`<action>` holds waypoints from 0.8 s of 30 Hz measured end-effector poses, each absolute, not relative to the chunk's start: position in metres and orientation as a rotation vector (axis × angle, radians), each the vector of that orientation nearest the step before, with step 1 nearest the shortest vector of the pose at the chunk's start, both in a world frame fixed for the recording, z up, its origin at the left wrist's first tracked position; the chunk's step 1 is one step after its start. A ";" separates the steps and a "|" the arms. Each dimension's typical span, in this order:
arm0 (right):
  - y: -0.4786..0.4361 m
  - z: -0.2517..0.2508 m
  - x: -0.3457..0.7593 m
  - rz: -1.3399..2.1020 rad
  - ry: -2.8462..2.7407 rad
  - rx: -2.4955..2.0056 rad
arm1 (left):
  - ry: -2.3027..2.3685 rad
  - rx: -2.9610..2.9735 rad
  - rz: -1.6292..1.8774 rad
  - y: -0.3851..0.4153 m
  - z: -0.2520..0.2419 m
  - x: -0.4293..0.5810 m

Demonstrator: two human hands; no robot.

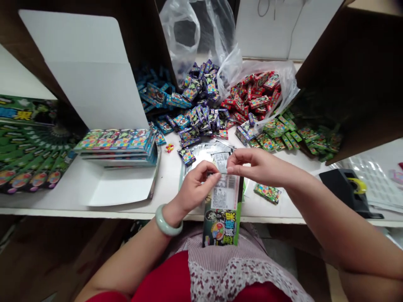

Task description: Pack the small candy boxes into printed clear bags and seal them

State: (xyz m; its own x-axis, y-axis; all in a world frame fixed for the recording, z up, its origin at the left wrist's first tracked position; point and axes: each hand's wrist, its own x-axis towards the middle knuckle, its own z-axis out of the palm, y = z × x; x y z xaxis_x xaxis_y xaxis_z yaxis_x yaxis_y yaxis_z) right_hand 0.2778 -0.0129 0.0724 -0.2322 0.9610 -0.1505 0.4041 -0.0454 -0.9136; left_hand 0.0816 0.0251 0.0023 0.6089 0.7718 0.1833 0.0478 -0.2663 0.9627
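Note:
My left hand point(197, 182), with a pale bangle point(168, 220) on its wrist, is closed in a pinch at the upper left edge of a green and black printed candy packet point(222, 228). My right hand point(250, 167) pinches at the same packet's top edge, close to the left fingertips; the exact grip is partly hidden. A white label point(224, 196) with a barcode covers the packet's upper part. Its lower end hangs past the table edge towards my lap. Under and behind the hands lie silvery flat packets point(206, 149). A small green candy box point(267, 193) lies right of them.
Piles of small purple boxes point(201, 119), red boxes point(258, 98) and green boxes point(277, 130) spread behind, partly in a clear plastic bag point(231, 69). An open white carton point(126, 184) stands left, near fanned green packets point(28, 147). A black tape dispenser point(338, 188) sits right.

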 end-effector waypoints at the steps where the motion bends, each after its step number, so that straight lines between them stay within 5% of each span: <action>1: -0.008 0.072 0.275 1.295 -1.675 -1.466 | 0.676 1.710 0.807 0.025 0.004 0.081; 14: 0.009 0.057 0.268 1.291 -1.669 -1.628 | 0.688 1.707 0.949 0.025 -0.004 0.080; 24: 0.022 0.019 0.271 2.214 -1.019 -1.196 | 0.646 1.886 0.765 0.033 0.007 0.076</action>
State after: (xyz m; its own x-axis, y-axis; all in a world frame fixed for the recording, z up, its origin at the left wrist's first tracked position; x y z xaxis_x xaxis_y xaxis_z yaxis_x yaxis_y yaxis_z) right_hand 0.2705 0.0219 0.0192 -0.5399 0.6532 -0.5309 -0.0218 -0.6414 -0.7669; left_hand 0.0763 0.0325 0.0066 0.6624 0.7128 0.2304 0.1070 -0.3945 0.9126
